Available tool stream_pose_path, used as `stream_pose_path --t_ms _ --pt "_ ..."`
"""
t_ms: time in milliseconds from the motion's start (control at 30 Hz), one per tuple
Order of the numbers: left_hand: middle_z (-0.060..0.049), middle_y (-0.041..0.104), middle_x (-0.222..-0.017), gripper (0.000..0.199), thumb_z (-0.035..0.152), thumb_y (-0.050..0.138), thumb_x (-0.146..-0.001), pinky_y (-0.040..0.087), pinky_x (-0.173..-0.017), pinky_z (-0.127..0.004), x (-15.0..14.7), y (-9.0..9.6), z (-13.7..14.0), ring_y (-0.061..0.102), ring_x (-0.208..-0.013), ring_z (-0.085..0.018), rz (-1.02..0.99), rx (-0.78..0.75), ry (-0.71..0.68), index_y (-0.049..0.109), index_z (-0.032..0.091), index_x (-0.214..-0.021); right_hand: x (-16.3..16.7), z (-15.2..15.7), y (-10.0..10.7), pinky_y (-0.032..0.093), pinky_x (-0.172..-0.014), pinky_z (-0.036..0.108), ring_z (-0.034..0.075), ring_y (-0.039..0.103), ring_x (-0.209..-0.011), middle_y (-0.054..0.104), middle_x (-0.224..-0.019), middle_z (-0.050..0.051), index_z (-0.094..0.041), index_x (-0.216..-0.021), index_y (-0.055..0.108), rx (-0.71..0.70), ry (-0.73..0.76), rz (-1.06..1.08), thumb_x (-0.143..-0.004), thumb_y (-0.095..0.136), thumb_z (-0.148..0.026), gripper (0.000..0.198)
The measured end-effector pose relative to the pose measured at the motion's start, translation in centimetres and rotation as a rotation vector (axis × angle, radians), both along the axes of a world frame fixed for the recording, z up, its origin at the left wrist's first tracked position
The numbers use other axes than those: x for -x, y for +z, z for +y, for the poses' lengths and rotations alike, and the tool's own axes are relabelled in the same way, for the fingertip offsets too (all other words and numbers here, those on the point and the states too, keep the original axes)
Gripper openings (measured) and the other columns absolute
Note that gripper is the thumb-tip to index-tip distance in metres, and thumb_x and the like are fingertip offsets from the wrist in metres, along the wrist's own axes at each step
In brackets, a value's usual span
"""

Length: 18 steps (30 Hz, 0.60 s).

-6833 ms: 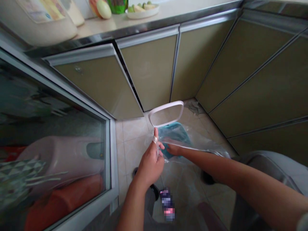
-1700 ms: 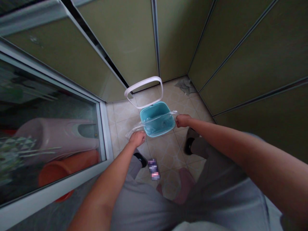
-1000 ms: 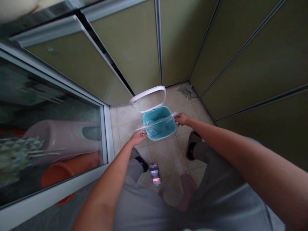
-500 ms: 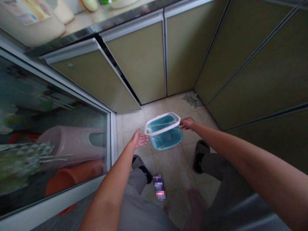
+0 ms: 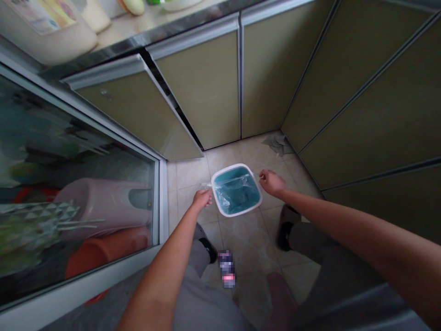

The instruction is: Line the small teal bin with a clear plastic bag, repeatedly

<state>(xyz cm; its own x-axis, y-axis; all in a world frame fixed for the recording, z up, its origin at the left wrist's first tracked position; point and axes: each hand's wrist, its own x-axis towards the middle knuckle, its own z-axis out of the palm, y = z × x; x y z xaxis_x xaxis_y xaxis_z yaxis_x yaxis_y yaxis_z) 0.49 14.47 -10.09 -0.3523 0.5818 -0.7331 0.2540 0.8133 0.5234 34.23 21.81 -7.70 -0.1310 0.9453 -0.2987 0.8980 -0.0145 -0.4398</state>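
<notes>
A teal trash bin (image 5: 253, 202) stands on the floor between my feet, and its white rim ring (image 5: 213, 195) sits flat around the top. Inside lies a clear plastic bag (image 5: 234, 182), with bits of it poking out past the rim on both sides. My left hand (image 5: 202, 198) is closed at the bin's left side, by the bag end there. On the opposite side my right hand (image 5: 271, 182) pinches the bag's other end, just off the rim. The fingertips of both hands are partly hidden.
A grey cloth (image 5: 277, 143) lies in the cabinet corner. One cabinet door (image 5: 138, 103) hangs ajar at the left. Beside it is a glass door (image 5: 103, 161) with an orange bucket (image 5: 93, 257) behind. A blurred-out object (image 5: 226, 269) is on the floor near my left foot.
The white rim ring has come down from a raised, tilted position onto the bin. My left hand has gone from spread fingers to closed; my right hand's fingers have curled in.
</notes>
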Motion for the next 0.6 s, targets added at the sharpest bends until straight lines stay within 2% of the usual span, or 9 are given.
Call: stream_pose_path --t_ms 67,133,167,233,400,600 --pt "-0.001 0.07 -0.082 0.018 0.037 0.064 -0.09 0.042 -0.052 -0.02 -0.3 -0.4 -0.9 0.062 -0.055 -0.009 0.022 0.02 -0.042 0.062 0.019 -0.092 -0.1 -2.3 1.3 0.05 -0.079 0.028 0.022 0.07 -0.096 0.069 -0.123 0.01 -0.024 -0.12 0.067 -0.08 0.281 -0.053 -0.096 0.053 -0.031 0.029" --pt "-0.002 0.072 -0.085 0.018 0.034 0.068 -0.087 0.045 -0.054 -0.021 -0.8 -0.6 -1.8 0.064 -0.057 -0.011 -0.012 0.067 -0.064 0.063 0.02 -0.096 0.1 -4.7 2.1 0.05 -0.08 0.028 0.023 0.07 -0.096 0.069 -0.123 0.009 -0.026 -0.119 0.069 -0.044 0.559 -0.085 -0.097 0.053 -0.035 0.029" --pt "-0.003 0.074 -0.087 0.019 0.033 0.069 -0.086 0.047 -0.056 -0.022 -1.0 -0.7 -2.3 0.066 -0.06 -0.012 -0.051 0.082 -0.057 0.063 0.02 -0.098 0.3 -5.7 2.2 0.05 -0.08 0.029 0.023 0.071 -0.097 0.069 -0.122 0.009 -0.026 -0.118 0.07 -0.013 0.664 -0.108 -0.096 0.054 -0.037 0.029" --pt "-0.005 0.075 -0.094 0.021 0.03 0.069 -0.086 0.052 -0.063 -0.024 -1.4 -0.9 -3.1 0.069 -0.067 -0.013 -0.155 0.084 -0.009 0.062 0.022 -0.103 0.5 -7.2 2.1 0.05 -0.081 0.03 0.025 0.071 -0.098 0.07 -0.122 0.01 -0.027 -0.116 0.072 0.041 0.778 -0.159 -0.096 0.056 -0.039 0.029" --pt "-0.006 0.075 -0.107 0.026 0.023 0.064 -0.087 0.056 -0.077 -0.029 -1.1 -1.3 -4.7 0.072 -0.082 -0.015 -0.373 0.03 0.129 0.059 0.024 -0.112 0.8 -8.1 1.1 0.051 -0.084 0.031 0.026 0.071 -0.106 0.069 -0.129 0.009 -0.03 -0.124 0.071 0.075 0.76 -0.227 -0.094 0.057 -0.027 0.033" --pt "-0.006 0.074 -0.115 0.037 0.022 0.068 -0.086 0.054 -0.089 -0.033 -0.7 -1.5 -5.6 0.071 -0.093 -0.015 -0.46 -0.025 0.128 0.057 0.027 -0.122 1.8 -7.6 1.5 0.051 -0.087 0.031 0.026 0.07 -0.111 0.073 -0.126 0.008 -0.03 -0.12 0.075 0.131 0.692 -0.253 -0.094 0.053 -0.019 0.035"
